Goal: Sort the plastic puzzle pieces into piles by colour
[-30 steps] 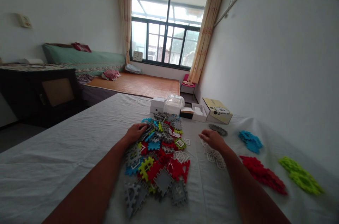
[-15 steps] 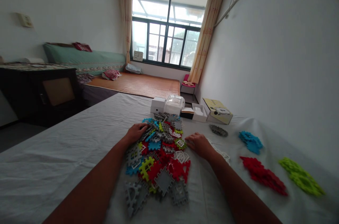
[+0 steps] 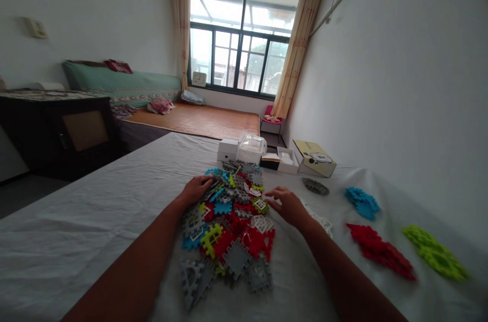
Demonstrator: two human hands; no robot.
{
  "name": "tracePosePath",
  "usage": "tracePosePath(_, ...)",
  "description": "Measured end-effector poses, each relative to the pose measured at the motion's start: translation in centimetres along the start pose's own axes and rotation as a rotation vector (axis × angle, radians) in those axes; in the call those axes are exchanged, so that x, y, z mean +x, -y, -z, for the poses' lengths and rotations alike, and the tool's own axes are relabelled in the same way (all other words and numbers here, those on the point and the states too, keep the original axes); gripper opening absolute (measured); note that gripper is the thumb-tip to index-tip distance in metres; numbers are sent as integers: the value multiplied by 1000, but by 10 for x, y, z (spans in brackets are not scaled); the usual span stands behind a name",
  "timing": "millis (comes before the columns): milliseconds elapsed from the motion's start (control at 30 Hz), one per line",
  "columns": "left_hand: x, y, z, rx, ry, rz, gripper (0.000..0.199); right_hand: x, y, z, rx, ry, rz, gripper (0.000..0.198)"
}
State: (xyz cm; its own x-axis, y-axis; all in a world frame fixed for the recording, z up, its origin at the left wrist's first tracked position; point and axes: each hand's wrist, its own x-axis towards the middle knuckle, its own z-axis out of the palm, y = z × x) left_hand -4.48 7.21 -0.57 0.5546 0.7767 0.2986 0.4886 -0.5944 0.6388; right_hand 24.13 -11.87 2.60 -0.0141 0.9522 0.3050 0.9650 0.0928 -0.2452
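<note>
A mixed heap of interlocking toy building tiles [image 3: 223, 207] in grey, red, blue and lime green lies before me, with white window-frame pieces among them. At the heap's upper left edge, my left hand [image 3: 195, 191] rests with its fingers stretched out against grey tiles. My right hand [image 3: 286, 204] hovers at the right edge, fingers apart and holding nothing. Its fingertips are close to a lime green tile with a white window frame [image 3: 260, 204]. Near my right wrist, partly hidden by it, lie white frames [image 3: 323, 223].
Sorted piles sit to the right on the white sheet [image 3: 125, 205]: grey tiles [image 3: 315, 186], blue tiles [image 3: 362, 203], red tiles [image 3: 381, 251] and lime green tiles [image 3: 434, 252]. Behind the heap stand a white box [image 3: 227, 150], a clear plastic container [image 3: 251, 148] and a yellow box [image 3: 314, 158].
My right hand has risen slightly, its fingers now more spread beside the lime green tile. My left hand stays almost where it was.
</note>
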Motion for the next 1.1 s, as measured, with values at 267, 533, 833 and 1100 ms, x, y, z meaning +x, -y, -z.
tracePosePath(267,0,-2,1,23,6,14,45,-1,10,-22,222,68,7,51)
tracePosePath(533,0,0,0,-2,19,5,43,-3,21,-13,247,61,109,55)
tracePosePath(833,-1,-2,0,-14,19,22,44,-4,26,6,-222,-24,77,61)
tracePosePath(1100,0,-1,0,-13,16,10,43,-2,13,-12,57,-18,42,44)
